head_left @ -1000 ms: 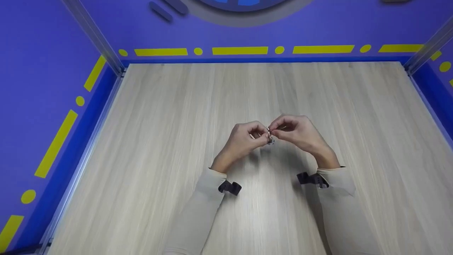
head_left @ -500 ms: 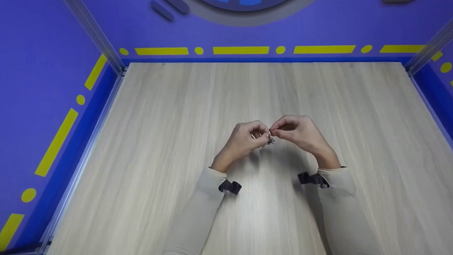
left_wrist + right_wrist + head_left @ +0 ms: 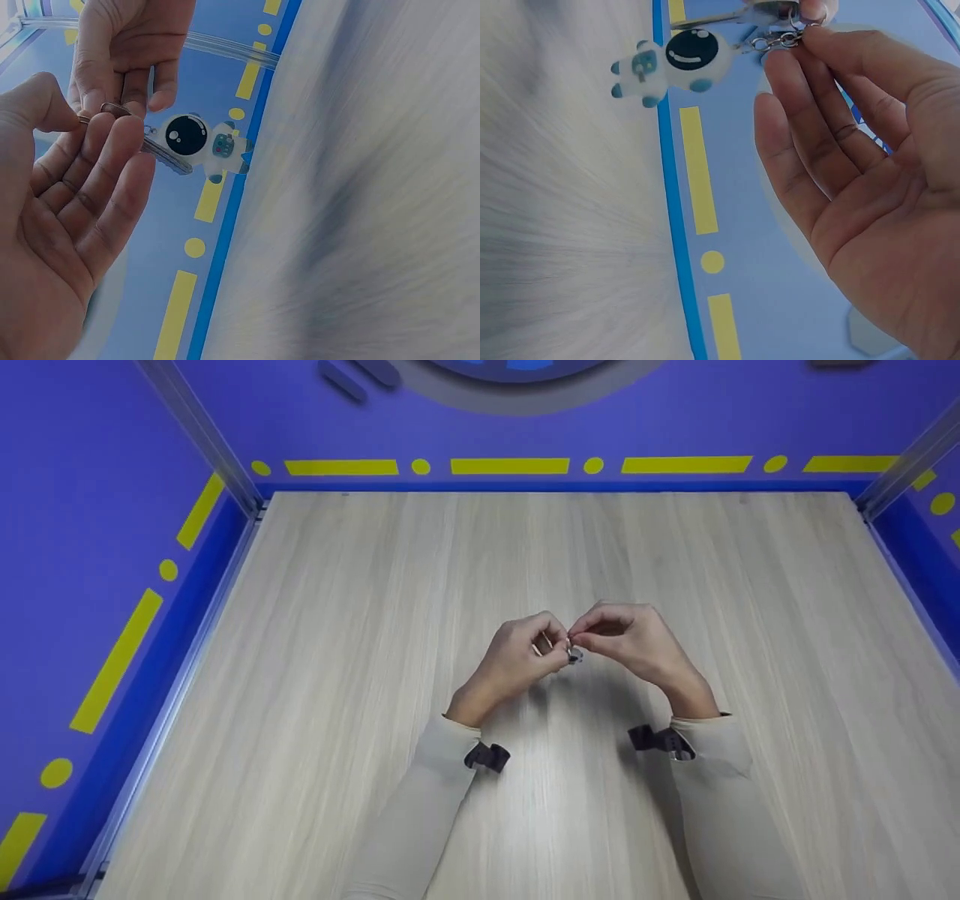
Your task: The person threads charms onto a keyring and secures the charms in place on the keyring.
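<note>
In the left wrist view, a white and teal astronaut charm (image 3: 199,141) with a black visor hangs beside a metal key (image 3: 169,157). The left hand (image 3: 82,195) pinches a metal ring (image 3: 116,109) between thumb and fingers. From the other side, the right hand (image 3: 877,142) pinches at the ring, its fingertips by the small chain (image 3: 772,42) that leads to the charm (image 3: 697,60). Seen from the head, the left hand (image 3: 517,656) and right hand (image 3: 637,645) nearly meet above the table, the small bundle hanging between them; fingers partly hide the ring.
A light wood-grain table (image 3: 337,622) lies under the hands. Blue-violet panels (image 3: 525,435) with yellow dashes and dots stand behind it and at both sides, joined by metal corner posts (image 3: 202,435). Black straps (image 3: 487,757) sit at both sleeve cuffs.
Both hands stay almost in place, with slight finger shifts. The hanging charm shows a little more between them than before.
</note>
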Motion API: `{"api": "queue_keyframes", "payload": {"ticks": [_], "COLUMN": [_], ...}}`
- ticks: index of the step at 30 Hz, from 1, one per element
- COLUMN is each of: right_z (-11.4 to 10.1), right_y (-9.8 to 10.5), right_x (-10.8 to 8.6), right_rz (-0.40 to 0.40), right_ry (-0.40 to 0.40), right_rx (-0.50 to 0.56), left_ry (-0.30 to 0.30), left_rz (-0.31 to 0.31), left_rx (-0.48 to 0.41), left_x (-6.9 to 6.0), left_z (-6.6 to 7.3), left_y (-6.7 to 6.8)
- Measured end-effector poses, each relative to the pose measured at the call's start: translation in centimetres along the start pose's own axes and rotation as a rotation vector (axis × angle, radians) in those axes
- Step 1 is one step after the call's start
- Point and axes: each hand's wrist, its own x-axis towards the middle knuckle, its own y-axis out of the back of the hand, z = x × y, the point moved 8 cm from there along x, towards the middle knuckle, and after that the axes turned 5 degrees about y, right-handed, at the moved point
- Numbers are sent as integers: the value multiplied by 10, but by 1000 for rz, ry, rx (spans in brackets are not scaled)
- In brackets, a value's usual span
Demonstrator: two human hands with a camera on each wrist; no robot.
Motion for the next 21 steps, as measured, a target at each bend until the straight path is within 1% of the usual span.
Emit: {"api": "queue_keyframes", "payload": {"ticks": [4, 8, 11, 16, 21], "right_z": [-1, -1, -1, 0, 2], "right_y": [0, 1, 0, -2, -2], "right_x": [1, 1, 2, 2, 2], "right_rz": [4, 3, 0, -12, -15], "right_ry": [13, 8, 5, -2, -24], "right_rx": [10, 36, 34, 13, 2], "left_ry": [6, 5, -3, -12, -16], "left_rz": [-2, -3, -2, 9, 15], "left_rx": [68, 110, 136, 168, 177], "left_x": [1, 1, 1, 1, 2], "left_z": [0, 0, 1, 2, 2], "left_y": [0, -2, -2, -1, -2]}}
